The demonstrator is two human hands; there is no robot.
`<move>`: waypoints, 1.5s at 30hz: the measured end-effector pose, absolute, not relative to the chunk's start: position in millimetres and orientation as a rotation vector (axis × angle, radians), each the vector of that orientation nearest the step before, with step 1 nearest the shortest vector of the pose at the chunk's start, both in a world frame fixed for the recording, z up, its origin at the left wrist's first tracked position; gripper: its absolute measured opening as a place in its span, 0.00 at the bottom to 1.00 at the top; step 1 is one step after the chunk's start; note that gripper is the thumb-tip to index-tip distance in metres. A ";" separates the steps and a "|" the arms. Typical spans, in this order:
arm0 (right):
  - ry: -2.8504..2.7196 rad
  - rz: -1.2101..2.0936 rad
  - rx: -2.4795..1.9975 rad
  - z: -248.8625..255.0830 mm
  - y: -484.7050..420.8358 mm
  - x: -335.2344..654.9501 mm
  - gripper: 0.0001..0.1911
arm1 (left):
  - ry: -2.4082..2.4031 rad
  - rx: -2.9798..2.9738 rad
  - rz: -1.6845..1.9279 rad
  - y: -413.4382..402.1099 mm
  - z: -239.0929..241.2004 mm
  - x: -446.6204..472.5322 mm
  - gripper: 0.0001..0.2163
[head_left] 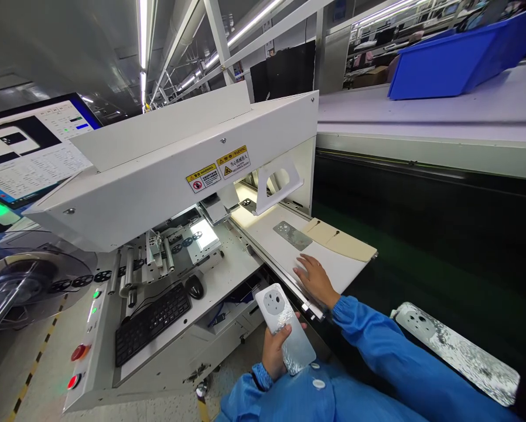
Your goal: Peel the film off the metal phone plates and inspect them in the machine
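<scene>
My left hand [275, 350] is wrapped around a silvery phone back cover [294, 347] with a round camera area at its top end, held tilted in front of my body. My right hand [316, 282] reaches over the white platform [333, 271] of a machine, fingers spread and holding nothing. Just beyond its fingertips a grey phone back cover [292, 235] with camera holes lies flat on that platform, beside a cream-coloured guide plate [340, 239]. Whether the fingertips touch the platform, I cannot tell. Another patterned silver phone back cover [460, 354] lies on the dark conveyor belt to my right.
The white machine housing [193, 158] with warning labels overhangs the platform. A keyboard [152, 322] and a mouse [194, 287] sit on its left shelf, near red buttons [79, 353]. A monitor [30, 146] stands at far left; a blue bin [447, 64] rests on the upper right shelf.
</scene>
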State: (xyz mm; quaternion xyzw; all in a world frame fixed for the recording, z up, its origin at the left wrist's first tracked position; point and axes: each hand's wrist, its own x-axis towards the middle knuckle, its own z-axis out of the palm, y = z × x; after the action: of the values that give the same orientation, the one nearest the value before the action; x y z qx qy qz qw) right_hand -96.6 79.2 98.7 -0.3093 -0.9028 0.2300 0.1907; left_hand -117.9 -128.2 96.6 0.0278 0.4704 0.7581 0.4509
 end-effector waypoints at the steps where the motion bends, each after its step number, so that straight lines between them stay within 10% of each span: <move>1: -2.459 0.793 -0.826 100.4 70.5 -87.1 0.29 | 1.129 0.048 1.863 -128.0 99.1 -118.1 0.32; 10: -1.958 1.796 -0.833 98.9 -4.6 0.0 0.30 | 0.965 0.083 1.795 -117.0 113.5 -112.0 0.30; 27: -1.793 2.058 -1.072 101.2 -1.9 28.0 0.27 | 1.192 0.039 1.899 -110.8 121.4 -94.3 0.30; 37: -2.313 1.089 -0.929 103.5 -2.7 33.7 0.19 | 1.239 0.052 1.878 -109.1 118.9 -91.4 0.27; 45: -2.514 1.005 -0.863 102.5 -9.8 33.2 0.27 | 1.173 0.148 1.881 -106.5 119.0 -90.2 0.26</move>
State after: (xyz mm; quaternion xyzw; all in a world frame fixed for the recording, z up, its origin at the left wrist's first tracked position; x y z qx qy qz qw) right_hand 33.2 -9.8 102.5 -0.3004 -0.8747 0.3497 0.1494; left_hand -90.2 -106.5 119.0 0.0596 0.4731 0.7586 0.4440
